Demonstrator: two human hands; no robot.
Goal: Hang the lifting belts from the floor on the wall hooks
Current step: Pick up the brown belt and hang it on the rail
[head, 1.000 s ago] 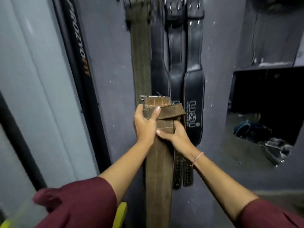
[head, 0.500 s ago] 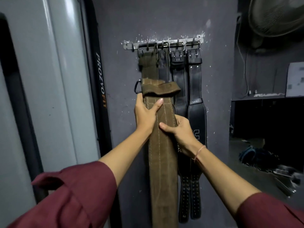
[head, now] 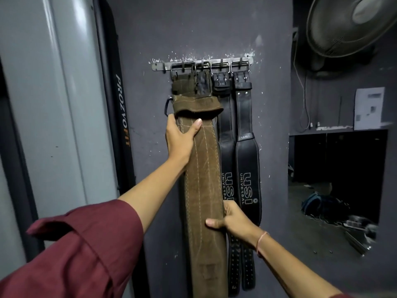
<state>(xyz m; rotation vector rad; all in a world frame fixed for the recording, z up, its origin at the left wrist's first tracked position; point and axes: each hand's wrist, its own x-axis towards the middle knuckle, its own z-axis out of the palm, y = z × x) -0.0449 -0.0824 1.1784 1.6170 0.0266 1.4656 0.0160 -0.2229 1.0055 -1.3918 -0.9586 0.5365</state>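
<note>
Head view: the left grip (head: 179, 143) is closed around the left edge of the brown belt (head: 204, 190), just under its folded top end, with the thumb lying across the front. The right grip (head: 236, 222) pinches the same belt much lower on its right edge, thumb in front and fingers behind. I think the upper one lifts the weight while the lower one keeps the long strap straight and stops it from swinging.

The belt is held upright against the wall (head: 193, 29), and its buckle ring (head: 167, 106) is below the hook rail (head: 159, 66), not yet on a hook. Another olive belt (head: 182, 84) and two black belts (head: 248, 168) already hang there, close together. They crowd the rail, so the ring probably must go to the hook at the far left, which seems free. A fan (head: 348, 24) is up on the right, well apart.
</note>
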